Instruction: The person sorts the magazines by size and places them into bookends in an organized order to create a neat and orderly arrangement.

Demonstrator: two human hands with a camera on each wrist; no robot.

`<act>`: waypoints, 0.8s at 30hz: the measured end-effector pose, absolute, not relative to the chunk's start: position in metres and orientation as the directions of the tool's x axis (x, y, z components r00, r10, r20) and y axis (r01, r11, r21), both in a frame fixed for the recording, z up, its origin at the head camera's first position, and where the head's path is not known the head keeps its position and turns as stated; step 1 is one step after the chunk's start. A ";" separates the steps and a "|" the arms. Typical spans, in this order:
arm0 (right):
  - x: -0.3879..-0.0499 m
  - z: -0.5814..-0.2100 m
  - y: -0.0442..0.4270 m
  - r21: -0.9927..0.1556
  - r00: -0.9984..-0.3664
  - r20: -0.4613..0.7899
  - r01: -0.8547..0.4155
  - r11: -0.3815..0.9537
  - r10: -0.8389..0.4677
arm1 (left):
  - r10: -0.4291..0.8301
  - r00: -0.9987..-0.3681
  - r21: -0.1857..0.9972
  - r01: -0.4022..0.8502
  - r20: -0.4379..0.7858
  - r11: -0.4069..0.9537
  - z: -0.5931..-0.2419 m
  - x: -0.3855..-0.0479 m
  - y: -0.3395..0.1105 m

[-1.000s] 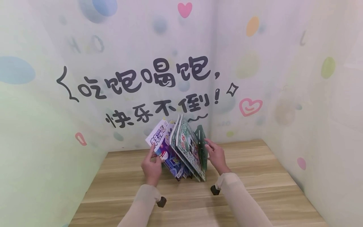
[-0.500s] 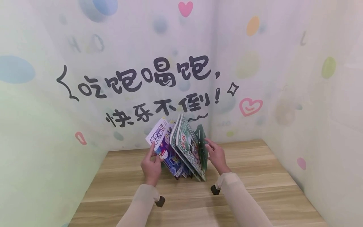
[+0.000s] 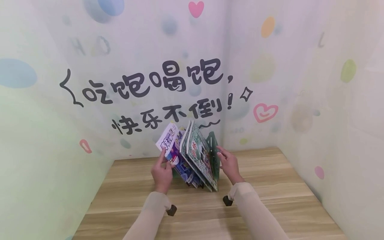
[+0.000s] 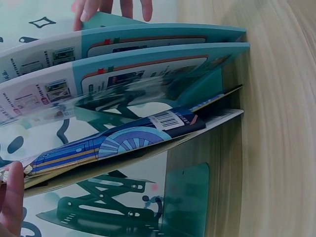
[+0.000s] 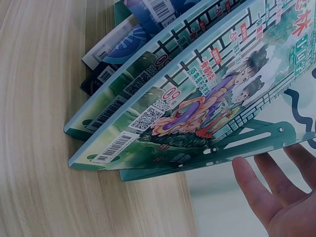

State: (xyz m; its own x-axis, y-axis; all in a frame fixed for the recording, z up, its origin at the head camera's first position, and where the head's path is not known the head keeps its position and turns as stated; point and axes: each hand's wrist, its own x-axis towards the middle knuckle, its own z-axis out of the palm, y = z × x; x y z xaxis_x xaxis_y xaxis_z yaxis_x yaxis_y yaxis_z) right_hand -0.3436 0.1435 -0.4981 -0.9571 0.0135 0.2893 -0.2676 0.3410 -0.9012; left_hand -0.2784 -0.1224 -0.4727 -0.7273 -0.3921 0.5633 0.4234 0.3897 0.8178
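My left hand (image 3: 162, 175) is at the left of a leaning purple-and-white magazine (image 3: 172, 150). Its index finger lies nearly straight against the cover, the thumb lower down near it. In the left wrist view, one finger touches the edge of the blue-and-gold magazine (image 4: 98, 148); the rest of that hand is out of sight. Two green illustrated magazines (image 5: 187, 108) lean beside it within a green expandable metal book rack (image 4: 98, 202). My right hand (image 3: 230, 166) touches the rack's right end plate (image 3: 213, 156) with extended fingers, spread apart in the right wrist view.
The rack stands on a wood-grain table (image 3: 255, 200) near the back wall. Printed fabric walls (image 3: 315, 100) close in the table at the back, left and right. Bare tabletop shows in front of the magazines and on both sides.
My left hand has shifted slightly right, and the purple-and-white magazine has moved a little right and up with it. My right hand and the green magazines stay put.
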 end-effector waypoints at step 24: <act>-0.343 -0.498 0.142 -0.896 -0.956 0.292 -0.267 0.354 0.016 | -0.395 -0.710 0.763 0.313 0.583 0.565 -0.484 -0.289 -0.119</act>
State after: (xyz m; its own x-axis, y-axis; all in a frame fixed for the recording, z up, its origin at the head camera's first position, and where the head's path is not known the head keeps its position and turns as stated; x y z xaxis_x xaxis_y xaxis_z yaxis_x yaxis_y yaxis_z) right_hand -0.3428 0.1422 -0.4979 -0.9563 0.0165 0.2919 -0.2675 0.3540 -0.8962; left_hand -0.2885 -0.1188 -0.4842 -0.7099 -0.3945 0.5834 0.3132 0.5651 0.7633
